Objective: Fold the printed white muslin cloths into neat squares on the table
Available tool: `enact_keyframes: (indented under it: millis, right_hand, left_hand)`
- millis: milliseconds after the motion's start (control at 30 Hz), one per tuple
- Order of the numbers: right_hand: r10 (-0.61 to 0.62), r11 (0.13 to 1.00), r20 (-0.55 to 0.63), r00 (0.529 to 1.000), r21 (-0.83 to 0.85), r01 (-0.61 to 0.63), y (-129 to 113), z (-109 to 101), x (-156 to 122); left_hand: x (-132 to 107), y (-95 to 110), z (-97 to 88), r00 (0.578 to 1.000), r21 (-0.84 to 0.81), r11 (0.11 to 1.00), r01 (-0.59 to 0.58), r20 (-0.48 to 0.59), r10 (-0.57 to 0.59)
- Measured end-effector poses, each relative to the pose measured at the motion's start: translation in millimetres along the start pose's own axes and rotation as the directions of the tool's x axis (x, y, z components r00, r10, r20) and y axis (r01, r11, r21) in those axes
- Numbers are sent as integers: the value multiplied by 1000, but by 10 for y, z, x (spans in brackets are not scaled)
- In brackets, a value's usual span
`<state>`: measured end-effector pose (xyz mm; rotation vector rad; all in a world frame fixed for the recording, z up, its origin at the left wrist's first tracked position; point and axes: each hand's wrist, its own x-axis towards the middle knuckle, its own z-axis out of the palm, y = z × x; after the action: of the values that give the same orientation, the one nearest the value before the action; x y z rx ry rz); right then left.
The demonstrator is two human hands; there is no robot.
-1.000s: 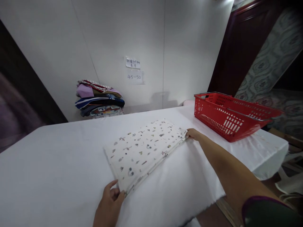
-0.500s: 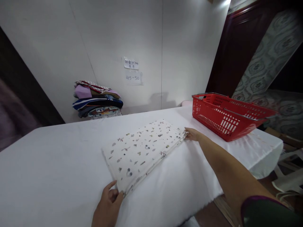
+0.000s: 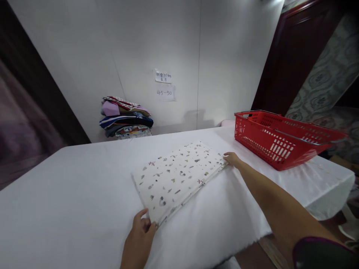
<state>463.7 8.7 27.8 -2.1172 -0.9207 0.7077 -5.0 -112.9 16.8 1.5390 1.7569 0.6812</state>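
A folded white cloth printed with small plants, rainbows and other motifs lies flat on the white-covered table. At its near left corner, my left hand has thumb and forefinger at the edges, with the other fingers curled in beside them. My right hand is closed at the right-hand corner, its fingertips on the cloth and its thumb hidden from view. Layered folds show along the near edge between my two hands.
A red plastic basket with metal handles stands at the right of the table. Folded clothes in a pile sit at the back left against the wall. Two handwritten paper labels are stuck above, one reading 45-50.
The view has turned a little left, so everything sits further right. The cloth's right corner looks flatter under my right hand. My left hand stays at its corner.
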Motion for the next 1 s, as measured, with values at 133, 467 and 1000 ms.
enact_keyframes:
  millis: [133,467,1000]
  right_hand:
    - [-121,975,-66,990,-193,107,27,8,-6]
    - [-648,620,196,736,-425,660,-296,569,-508]
    - [-709,322,569,415,-263,910,-685,1515,-1528]
  left_hand:
    - [-19,16,11,1000,40,999,-4,3,4]
    - [-121,112,30,999,106,994,12,-37,-8]
    - [-154,108,41,1000,67,998,13,6,-13]
